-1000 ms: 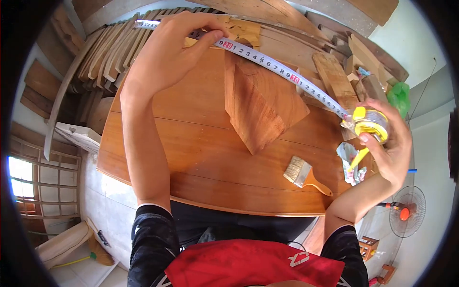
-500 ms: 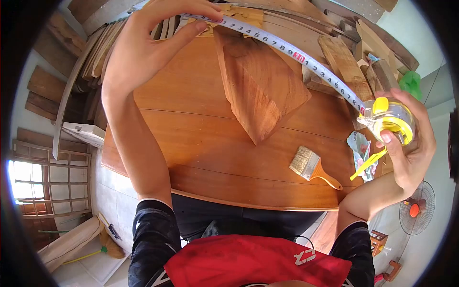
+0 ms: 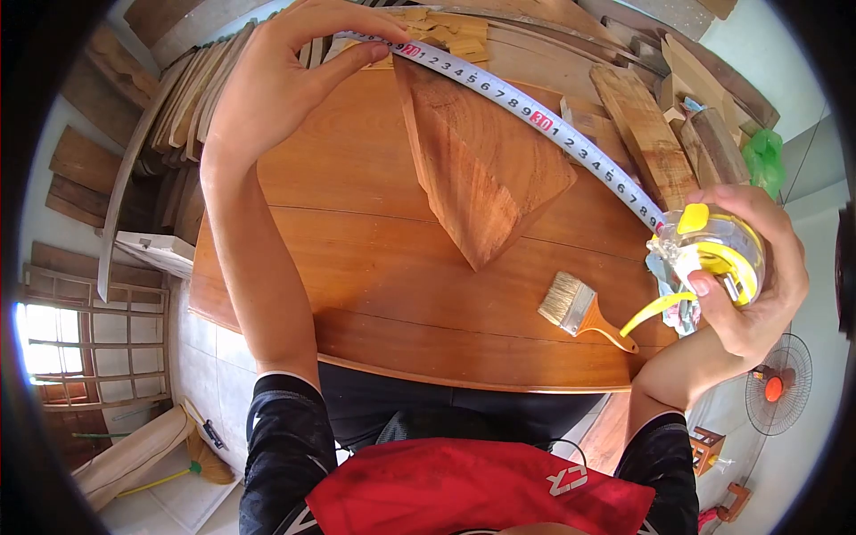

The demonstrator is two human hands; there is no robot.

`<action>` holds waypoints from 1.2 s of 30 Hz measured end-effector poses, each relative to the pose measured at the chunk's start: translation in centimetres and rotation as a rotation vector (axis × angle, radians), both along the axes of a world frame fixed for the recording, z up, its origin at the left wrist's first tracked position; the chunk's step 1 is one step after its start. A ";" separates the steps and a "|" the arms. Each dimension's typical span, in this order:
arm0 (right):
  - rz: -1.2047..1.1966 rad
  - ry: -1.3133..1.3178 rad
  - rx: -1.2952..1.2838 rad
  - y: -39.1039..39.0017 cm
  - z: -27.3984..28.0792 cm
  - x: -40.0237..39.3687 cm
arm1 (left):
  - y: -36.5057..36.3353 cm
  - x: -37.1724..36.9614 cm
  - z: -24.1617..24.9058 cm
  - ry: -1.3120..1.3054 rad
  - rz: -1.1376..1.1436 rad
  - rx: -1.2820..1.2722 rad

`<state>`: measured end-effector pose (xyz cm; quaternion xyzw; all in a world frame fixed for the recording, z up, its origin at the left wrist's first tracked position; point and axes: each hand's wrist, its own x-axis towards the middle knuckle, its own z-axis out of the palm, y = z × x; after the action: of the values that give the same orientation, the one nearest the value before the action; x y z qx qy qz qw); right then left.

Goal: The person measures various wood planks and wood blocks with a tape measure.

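Observation:
A clear and yellow tape measure (image 3: 727,254) is held in my right hand (image 3: 758,267), its yellow strap hanging down. The white tape blade (image 3: 535,116) stretches up and left to my left hand (image 3: 303,76), which pinches it between thumb and fingers near the 20 mark. Under the blade, along its far edge, is a reddish-brown wood block (image 3: 486,160) with a rough, angular side. The block rests on the wooden table (image 3: 374,294). A paintbrush (image 3: 584,308) with an orange handle lies to the block's right.
Wood planks (image 3: 642,134) lie at the back right beside a green plastic bag (image 3: 764,162). More boards (image 3: 192,98) are stacked at the left. Yellowish paper (image 3: 446,36) lies behind the block. A fan (image 3: 776,385) stands at the right.
My right hand and the tape measure have moved slightly left and down, bringing the blade closer along the block's far edge. My left hand has shifted slightly. The strap has swung left over the brush handle.

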<state>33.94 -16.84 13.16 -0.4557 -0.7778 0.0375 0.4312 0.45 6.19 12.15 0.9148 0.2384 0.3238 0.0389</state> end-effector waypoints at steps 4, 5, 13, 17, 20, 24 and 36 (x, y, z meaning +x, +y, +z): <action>0.050 -0.170 0.019 0.3 0.6 -0.2 | 0.1 0.2 0.0 -0.009 0.023 0.009; 0.061 -0.181 0.014 0.3 0.5 -0.2 | 0.0 0.2 -0.1 -0.014 0.033 0.001; 0.097 0.073 -0.170 -0.3 -0.8 -1.9 | -0.3 0.6 0.0 -0.040 0.050 -0.045; 0.066 0.056 -0.239 -0.5 -0.5 -2.2 | 0.2 -0.1 -0.2 -0.014 0.052 -0.056; 0.131 -0.080 -0.220 -0.1 0.0 -1.4 | 0.4 -0.1 -0.3 -0.025 0.006 0.020; 0.192 -0.159 -0.167 0.5 0.2 -1.2 | 0.0 -0.1 0.1 0.011 0.043 -0.005; 0.237 -0.153 -0.151 0.5 0.0 -2.2 | -1.0 0.2 0.0 -0.133 0.171 -0.342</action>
<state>31.70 -16.31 13.13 -0.3934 -0.8516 0.1118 0.3280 0.65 5.15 12.15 0.8478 0.3637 0.3407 0.1816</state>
